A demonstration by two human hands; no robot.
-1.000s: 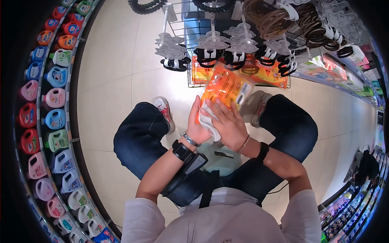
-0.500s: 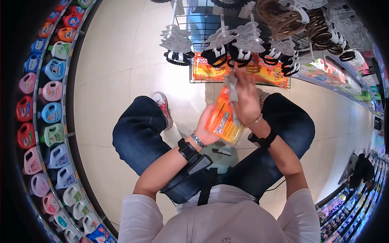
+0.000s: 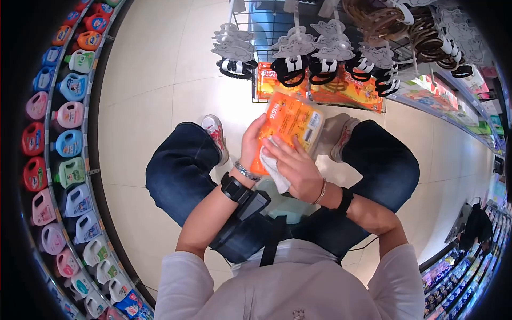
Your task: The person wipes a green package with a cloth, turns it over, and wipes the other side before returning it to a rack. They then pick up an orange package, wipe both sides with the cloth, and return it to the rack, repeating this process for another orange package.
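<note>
An orange flat package (image 3: pixel 290 120) with printed text and a barcode is held tilted between my knees. My left hand (image 3: pixel 250 145) grips its left edge. Pressed against the lower part of the package's printed face, my right hand (image 3: pixel 300 172) holds a white cloth (image 3: pixel 276 176), which hangs out below the fingers. Just beyond, similar orange packages (image 3: pixel 354 95) lie in the bottom of a black wire rack (image 3: pixel 320 101).
Above the rack's bottom, black hair ties (image 3: pixel 288 74) on cards hang from hooks, with brown hair ties (image 3: pixel 373 26) farther right. Shelves of detergent bottles (image 3: pixel 69 144) line the left. At far right a person in dark clothing (image 3: pixel 476 224) is beside shelving.
The package has turned, so its barcode now lies at the upper right. My right hand with the cloth has moved down toward me, from the package's far end to its near end.
</note>
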